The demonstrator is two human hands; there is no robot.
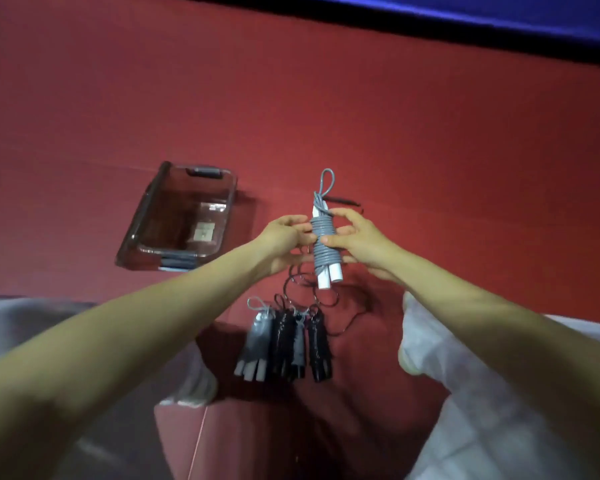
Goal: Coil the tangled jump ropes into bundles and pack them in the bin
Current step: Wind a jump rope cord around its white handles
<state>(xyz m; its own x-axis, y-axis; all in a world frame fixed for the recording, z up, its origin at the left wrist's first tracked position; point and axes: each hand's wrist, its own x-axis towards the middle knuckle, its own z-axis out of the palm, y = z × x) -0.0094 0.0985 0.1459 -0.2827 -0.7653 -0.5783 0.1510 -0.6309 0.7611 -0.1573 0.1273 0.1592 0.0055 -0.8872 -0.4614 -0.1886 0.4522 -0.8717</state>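
Bare forearms reached out to a grey jump rope [323, 244], its cord wound tightly round two white handles with a small loop on top, held upright above the red floor [430, 140]. The left hand [284, 237] pinched its side while the right hand [361, 241] curled thumb and fingers round the coils. Grey and black bundles [284, 344] lay below, and the clear bin [140, 216] stood to the left.

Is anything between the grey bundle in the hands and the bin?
Nothing visible. The left hand and right hand hold the grey bundle above the floor. The bin sits to its left, open on top, with only bare floor between. The other bundles lie nearer the person, off that path.
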